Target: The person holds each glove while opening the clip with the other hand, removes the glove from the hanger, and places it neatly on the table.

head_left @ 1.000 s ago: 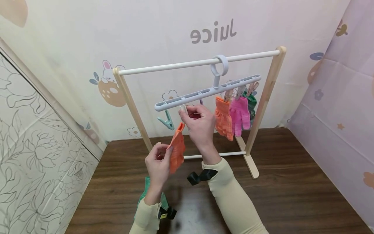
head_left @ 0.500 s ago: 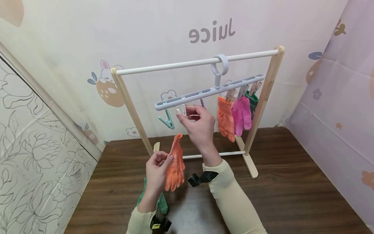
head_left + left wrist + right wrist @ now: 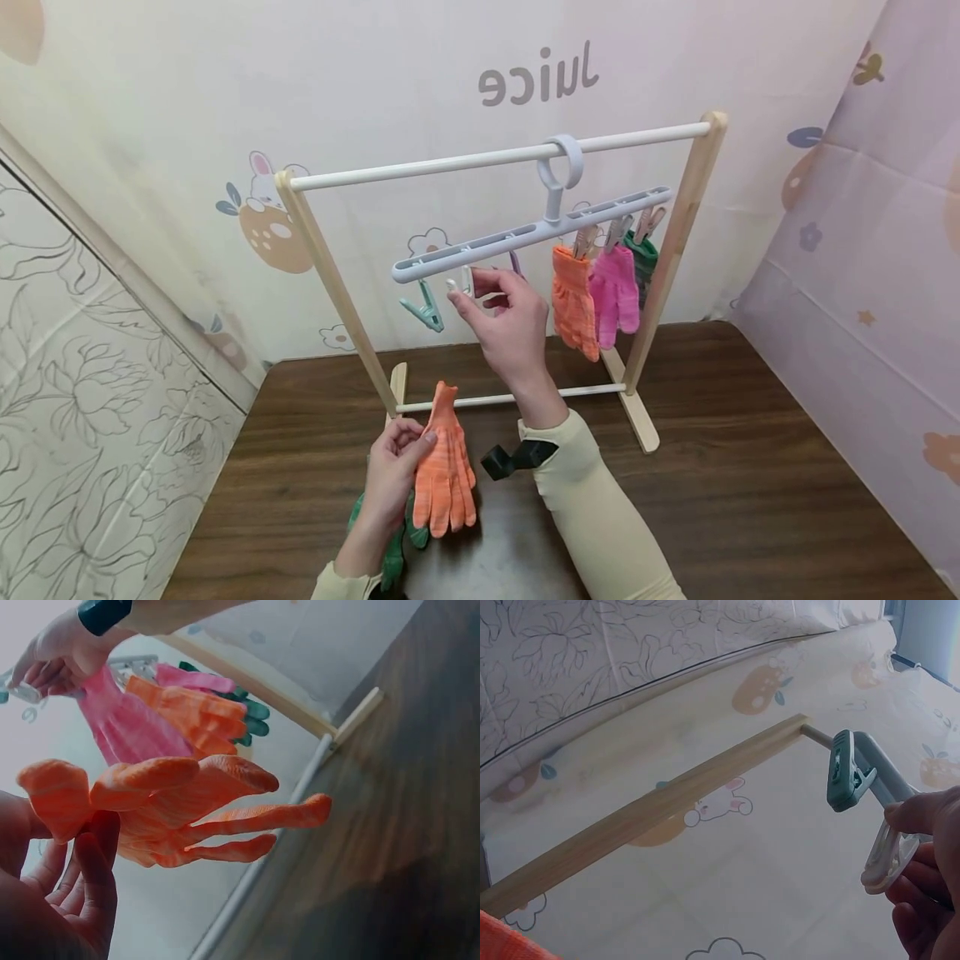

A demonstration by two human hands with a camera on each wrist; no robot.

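My left hand point(image 3: 392, 475) pinches an orange knit glove point(image 3: 447, 479) near its cuff; the fingers of the glove hang down above the tabletop. Up at the grey clip hanger point(image 3: 491, 248), my right hand point(image 3: 517, 329) pinches a white clothespin point(image 3: 889, 859) between thumb and fingers. Left of it dangles a teal clothespin point(image 3: 424, 310) with nothing in its jaws. To the right, clothespins hold another orange glove point(image 3: 576, 304), a pink glove point(image 3: 615, 292) and a dark green glove point(image 3: 645, 260). In the left wrist view, one more pink glove point(image 3: 124, 724) hangs beside my right hand.
The hanger hooks over the white top bar point(image 3: 435, 169) of a wooden rack point(image 3: 322, 275) on the brown table point(image 3: 720, 483). A green glove point(image 3: 393, 558) lies under my left forearm. A printed curtain point(image 3: 390, 83) stands behind the rack.
My left hand has lowered the orange glove away from the white clothespin, toward the table and my body. My right hand stays at the clothespin.
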